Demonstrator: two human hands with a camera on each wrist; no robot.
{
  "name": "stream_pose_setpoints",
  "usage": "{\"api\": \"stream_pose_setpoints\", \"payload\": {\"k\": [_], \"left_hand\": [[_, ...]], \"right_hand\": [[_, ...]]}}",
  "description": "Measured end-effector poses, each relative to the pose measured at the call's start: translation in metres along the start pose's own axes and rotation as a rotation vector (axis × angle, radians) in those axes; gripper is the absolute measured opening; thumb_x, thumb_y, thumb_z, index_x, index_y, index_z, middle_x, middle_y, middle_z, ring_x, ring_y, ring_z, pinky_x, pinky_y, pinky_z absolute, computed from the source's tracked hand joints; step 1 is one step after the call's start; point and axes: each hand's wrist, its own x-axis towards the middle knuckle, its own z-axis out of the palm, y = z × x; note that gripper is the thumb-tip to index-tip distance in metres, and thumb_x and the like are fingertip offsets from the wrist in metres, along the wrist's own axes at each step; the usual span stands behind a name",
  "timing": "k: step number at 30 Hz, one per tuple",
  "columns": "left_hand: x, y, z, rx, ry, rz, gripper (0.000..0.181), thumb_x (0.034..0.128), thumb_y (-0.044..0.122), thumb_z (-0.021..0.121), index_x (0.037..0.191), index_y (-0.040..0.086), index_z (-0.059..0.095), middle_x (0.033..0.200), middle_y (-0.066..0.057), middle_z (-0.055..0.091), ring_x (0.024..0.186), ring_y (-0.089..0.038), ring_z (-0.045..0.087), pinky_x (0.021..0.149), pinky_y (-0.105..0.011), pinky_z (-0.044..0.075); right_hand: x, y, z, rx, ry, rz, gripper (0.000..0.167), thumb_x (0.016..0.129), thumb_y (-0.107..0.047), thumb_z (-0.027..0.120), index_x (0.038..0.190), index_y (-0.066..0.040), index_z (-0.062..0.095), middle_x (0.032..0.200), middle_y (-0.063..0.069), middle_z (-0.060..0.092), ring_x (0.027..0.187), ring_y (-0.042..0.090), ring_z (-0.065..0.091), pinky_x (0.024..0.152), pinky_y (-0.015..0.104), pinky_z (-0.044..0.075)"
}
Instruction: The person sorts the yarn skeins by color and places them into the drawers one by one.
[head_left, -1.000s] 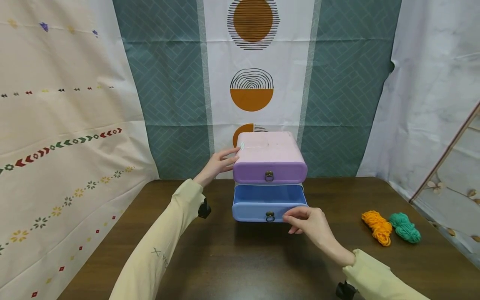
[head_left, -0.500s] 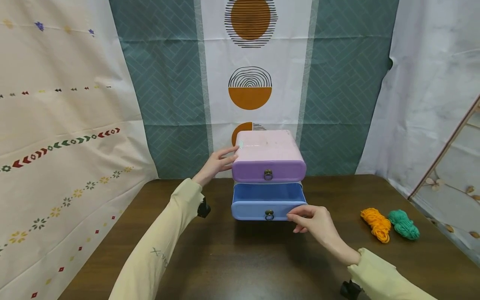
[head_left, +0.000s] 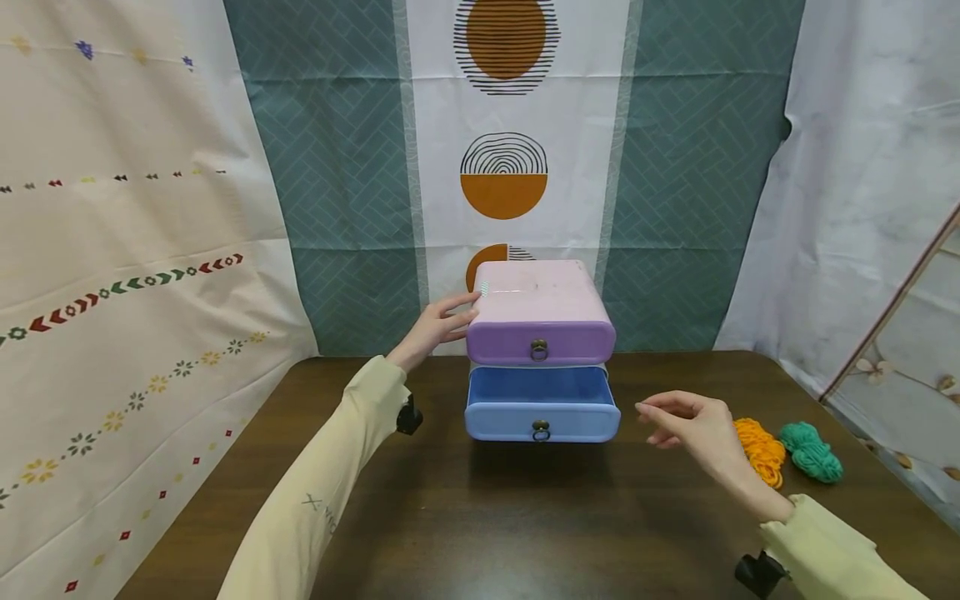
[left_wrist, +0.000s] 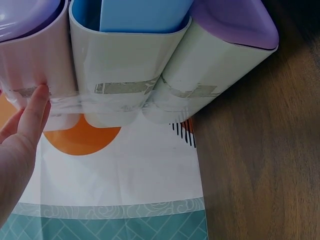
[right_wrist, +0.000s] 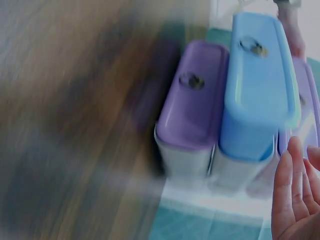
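Note:
A small chest of drawers (head_left: 536,292) stands at the back of the table, its top drawer (head_left: 502,346) purple and shut. Below that, the blue drawer (head_left: 495,422) is pulled out, and its visible inside holds nothing. Both wrist views also show another purple drawer (right_wrist: 187,112) on the blue one's far side. My left hand (head_left: 438,329) rests its fingers against the left side of the chest's top tier. Apart from the blue drawer, to its right, my right hand (head_left: 697,429) hovers above the table with loosely bent fingers and nothing in them. Its fingertips (right_wrist: 295,147) show in the right wrist view.
An orange yarn bundle (head_left: 763,457), partly behind my right hand, lies beside a teal yarn bundle (head_left: 812,452) on the right of the brown table (head_left: 495,525). Patterned cloths (head_left: 330,208) hang behind and at both sides.
My right hand has left the blue drawer's front right corner and moved right, toward the yarn. The blue drawer stays pulled out, and my left hand stays on the chest.

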Motion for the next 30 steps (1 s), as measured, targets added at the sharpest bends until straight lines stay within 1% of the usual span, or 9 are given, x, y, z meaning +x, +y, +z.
{"api": "stream_pose_setpoints", "payload": {"k": [2,6,9,16,21,25,27,30], "left_hand": [[0.000,0.000,0.000,0.000,0.002,0.000,0.047,0.0938,0.013,0.050,0.137,0.000,0.037,0.139,-0.015,0.033,0.117,-0.030,0.043,0.091,-0.041,0.040],[0.001,-0.001,-0.001,-0.006,0.002,0.000,0.047,0.0938,0.012,0.050,0.137,0.000,0.037,0.138,-0.015,0.033,0.116,-0.031,0.043,0.091,-0.040,0.040],[0.001,-0.002,-0.001,-0.010,-0.001,0.001,0.047,0.0938,0.011,0.050,0.137,0.000,0.036,0.138,-0.015,0.032,0.116,-0.030,0.044,0.091,-0.039,0.040],[0.001,-0.003,0.000,0.001,0.000,0.008,0.047,0.0942,0.011,0.049,0.137,-0.001,0.035,0.138,-0.017,0.032,0.116,-0.031,0.043,0.090,-0.041,0.040],[0.000,-0.002,0.001,-0.004,-0.001,0.007,0.047,0.0940,0.011,0.049,0.137,-0.001,0.036,0.138,-0.016,0.032,0.116,-0.031,0.043,0.091,-0.041,0.039],[0.000,-0.002,0.001,-0.001,-0.004,0.015,0.047,0.0941,0.011,0.049,0.137,-0.001,0.036,0.138,-0.016,0.032,0.117,-0.030,0.043,0.091,-0.041,0.039],[0.000,-0.001,0.001,-0.005,-0.008,0.021,0.047,0.0941,0.010,0.049,0.137,-0.001,0.035,0.138,-0.017,0.032,0.117,-0.030,0.042,0.091,-0.041,0.039],[-0.001,-0.001,0.001,-0.015,-0.013,0.026,0.047,0.0941,0.009,0.049,0.137,-0.002,0.035,0.138,-0.017,0.031,0.118,-0.030,0.041,0.092,-0.041,0.039]], "right_hand": [[0.002,0.000,-0.010,-0.003,0.018,-0.003,0.030,0.084,-0.022,0.067,0.097,0.005,0.064,0.081,0.019,0.064,0.058,0.029,0.062,0.055,0.036,0.053],[0.004,0.006,-0.024,-0.001,0.037,0.008,0.033,0.084,-0.021,0.066,0.100,0.007,0.062,0.080,0.012,0.066,0.060,0.027,0.063,0.057,0.037,0.053],[0.005,0.012,-0.032,-0.004,0.033,0.029,0.035,0.085,-0.022,0.066,0.103,0.008,0.061,0.081,0.006,0.067,0.063,0.025,0.064,0.057,0.037,0.053],[0.009,0.025,-0.057,-0.045,0.001,0.058,0.038,0.086,-0.023,0.063,0.107,0.008,0.058,0.085,0.000,0.067,0.070,0.020,0.064,0.060,0.032,0.053],[0.011,0.036,-0.072,-0.072,0.007,0.067,0.038,0.087,-0.024,0.062,0.108,0.008,0.057,0.086,-0.003,0.066,0.072,0.017,0.064,0.061,0.030,0.053],[0.013,0.045,-0.081,-0.124,0.032,0.089,0.042,0.086,-0.027,0.063,0.108,0.008,0.057,0.087,-0.003,0.066,0.073,0.013,0.064,0.062,0.033,0.053],[0.014,0.050,-0.086,-0.198,0.052,0.101,0.046,0.086,-0.032,0.063,0.109,0.007,0.058,0.090,0.000,0.065,0.072,0.013,0.064,0.061,0.034,0.053],[0.013,0.057,-0.093,-0.322,0.076,0.124,0.050,0.084,-0.038,0.063,0.110,0.005,0.059,0.096,0.011,0.063,0.071,0.017,0.064,0.059,0.033,0.053]]}}
